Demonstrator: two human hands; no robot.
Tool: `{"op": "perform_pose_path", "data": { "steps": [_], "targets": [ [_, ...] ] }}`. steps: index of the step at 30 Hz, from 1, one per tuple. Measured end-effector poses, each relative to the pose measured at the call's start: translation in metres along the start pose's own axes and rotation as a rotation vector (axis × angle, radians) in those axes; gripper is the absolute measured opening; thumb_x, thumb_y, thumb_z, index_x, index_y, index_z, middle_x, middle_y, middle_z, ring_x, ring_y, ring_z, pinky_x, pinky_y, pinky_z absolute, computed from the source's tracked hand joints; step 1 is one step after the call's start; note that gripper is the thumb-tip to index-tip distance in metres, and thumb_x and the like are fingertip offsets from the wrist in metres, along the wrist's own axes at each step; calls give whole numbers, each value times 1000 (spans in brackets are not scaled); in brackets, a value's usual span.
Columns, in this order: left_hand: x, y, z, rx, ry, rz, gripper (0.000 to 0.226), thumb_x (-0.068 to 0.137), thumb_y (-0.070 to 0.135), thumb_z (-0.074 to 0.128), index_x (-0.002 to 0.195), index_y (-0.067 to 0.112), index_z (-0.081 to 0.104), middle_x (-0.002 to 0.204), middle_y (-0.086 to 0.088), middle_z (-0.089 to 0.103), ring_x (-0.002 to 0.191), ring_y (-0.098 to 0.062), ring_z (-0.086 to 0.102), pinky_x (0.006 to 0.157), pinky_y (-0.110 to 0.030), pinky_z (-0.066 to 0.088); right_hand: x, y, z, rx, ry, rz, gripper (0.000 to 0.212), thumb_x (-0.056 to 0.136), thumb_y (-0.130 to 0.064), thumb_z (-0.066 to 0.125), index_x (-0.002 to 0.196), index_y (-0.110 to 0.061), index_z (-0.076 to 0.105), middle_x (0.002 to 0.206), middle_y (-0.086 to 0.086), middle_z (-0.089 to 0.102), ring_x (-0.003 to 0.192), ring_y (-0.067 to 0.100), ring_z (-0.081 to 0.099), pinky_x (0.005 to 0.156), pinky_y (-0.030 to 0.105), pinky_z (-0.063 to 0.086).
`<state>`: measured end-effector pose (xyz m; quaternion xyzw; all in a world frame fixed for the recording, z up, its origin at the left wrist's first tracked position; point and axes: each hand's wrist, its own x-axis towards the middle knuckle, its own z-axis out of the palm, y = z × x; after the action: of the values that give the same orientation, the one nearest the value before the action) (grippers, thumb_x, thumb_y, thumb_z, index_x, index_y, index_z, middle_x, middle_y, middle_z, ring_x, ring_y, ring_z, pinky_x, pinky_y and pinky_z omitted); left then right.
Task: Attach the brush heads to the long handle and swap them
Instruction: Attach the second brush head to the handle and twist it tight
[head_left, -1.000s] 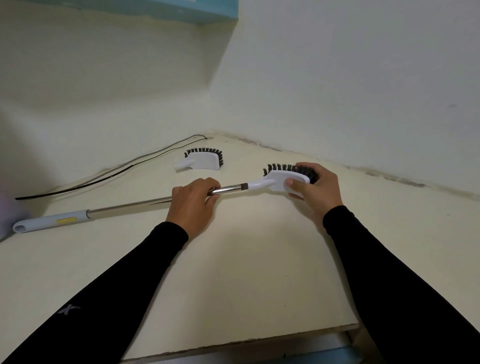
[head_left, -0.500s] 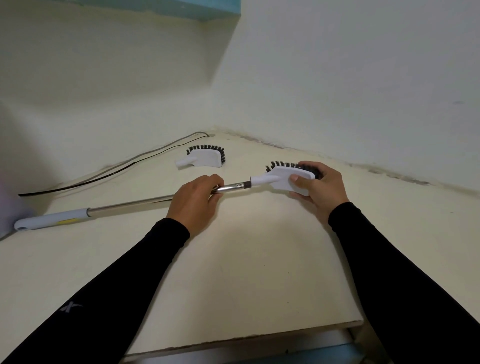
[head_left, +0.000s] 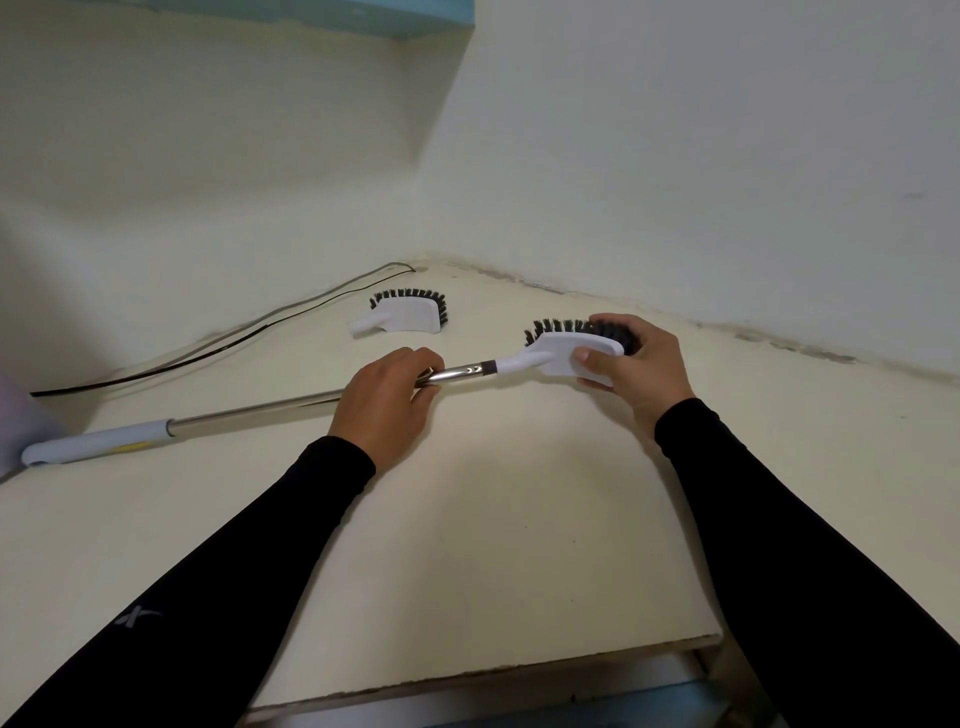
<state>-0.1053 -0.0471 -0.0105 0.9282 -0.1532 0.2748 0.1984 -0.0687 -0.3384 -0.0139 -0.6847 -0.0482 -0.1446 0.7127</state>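
Note:
The long handle (head_left: 249, 413) is a metal pole with a grey grip at its left end, lying across the cream table. My left hand (head_left: 387, 408) is closed around the pole near its right tip. A white brush head with black bristles (head_left: 563, 348) sits on that tip, its neck meeting the pole's dark collar. My right hand (head_left: 636, 364) grips this head from the right, thumb on its flat back. A second white brush head (head_left: 408, 317) lies loose on the table behind, bristles facing away.
A thin black cable (head_left: 218, 345) runs along the wall to the corner. Walls close off the table (head_left: 493, 519) at the back and right. The table's front edge (head_left: 519, 670) is near me. A pale purple object (head_left: 15, 426) pokes in at the far left.
Both hands and the pole's right end have lifted slightly. The brush head has slid outward along the tip, showing more bare metal and two small holes beside my left hand.

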Motion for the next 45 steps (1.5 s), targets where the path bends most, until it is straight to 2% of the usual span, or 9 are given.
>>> {"op": "perform_pose_path", "data": {
  "steps": [5,11,19,24,29,34,39,42,45],
  "targets": [
    [-1,1,-2,-22,27,17,17,86,16,66,102,22,66,88,2,66,82,-24,62,76,-44,50,2,2,-4,76,-24,60,33,82,4,83,107,-16,77,96,-1,78,85,19,78,72,42,67],
    [-1,4,-1,-26,18,7,18,85,16,68,102,22,67,87,3,66,82,-23,62,75,-44,50,3,0,-5,137,-54,126,30,83,2,84,108,-12,77,107,7,76,92,26,77,79,51,66],
    [2,8,6,105,15,64,33,98,31,49,127,20,59,96,0,67,91,-31,53,77,-43,44,-1,-2,-1,77,-5,43,31,81,-3,88,108,-13,76,104,5,75,81,15,78,69,36,66],
    [2,6,6,141,-17,81,19,99,32,46,101,28,64,78,6,59,79,-27,50,67,-41,42,1,0,0,15,2,21,31,79,-2,89,102,-19,77,97,0,76,76,10,77,63,33,64],
    [2,3,8,46,-14,74,12,93,27,58,97,23,69,77,3,60,75,-24,57,65,-40,46,3,3,2,-23,-5,27,32,75,-3,91,96,-22,78,82,-13,78,75,10,77,62,35,65],
    [4,4,10,79,13,44,9,88,26,65,92,21,72,76,2,63,74,-26,60,62,-41,48,3,2,3,-31,12,54,33,64,-15,93,94,-22,80,87,-7,79,78,16,78,64,39,66],
    [7,9,11,63,24,-8,6,82,23,68,87,21,71,78,2,64,77,-27,60,66,-39,48,4,3,3,-55,18,60,30,71,-11,93,97,-19,80,97,1,78,79,18,78,63,37,65],
    [8,13,14,61,2,6,17,79,38,61,91,27,57,82,7,59,77,-24,59,63,-34,44,5,4,5,-53,18,56,30,75,-8,92,100,-18,78,101,3,76,77,13,78,62,34,65],
    [8,20,20,156,-25,55,42,83,61,48,119,40,48,87,7,60,82,-21,59,65,-34,47,5,3,8,-50,18,51,30,77,-8,91,102,-18,78,104,4,75,81,17,77,62,34,64]
  ]
}}
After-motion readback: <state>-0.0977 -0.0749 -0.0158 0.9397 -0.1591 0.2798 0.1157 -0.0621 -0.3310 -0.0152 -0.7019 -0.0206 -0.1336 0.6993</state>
